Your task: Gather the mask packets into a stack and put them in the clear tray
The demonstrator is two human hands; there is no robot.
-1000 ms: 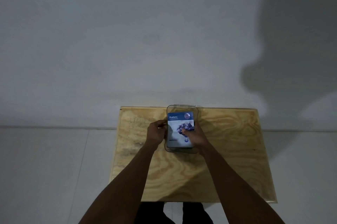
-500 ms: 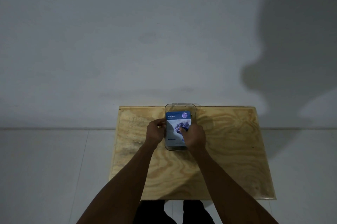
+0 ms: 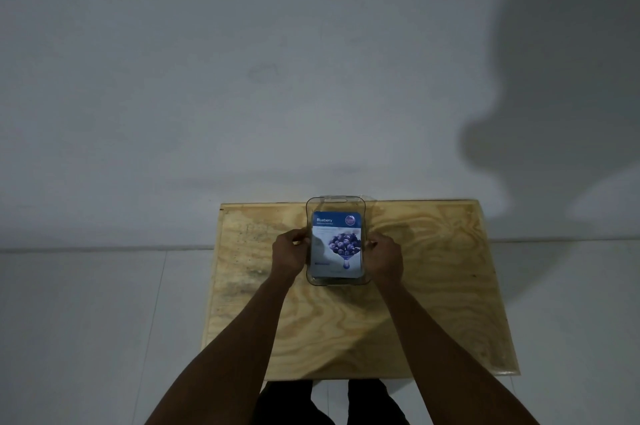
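Two hands flank the clear tray, which stands toward twelve o'clock on the plywood table with its long axis running twelve to six. The mask packets lie flat inside, a blueberry one on top, lined up with the tray's length. The left hand is at the tray's nine o'clock wall and the right hand at three o'clock. Each has its fingers curled onto the wall, clasping it, and neither hand is nearer than the other. To my eye the stack is in, so what remains is a two-handed nudge or simply letting go.
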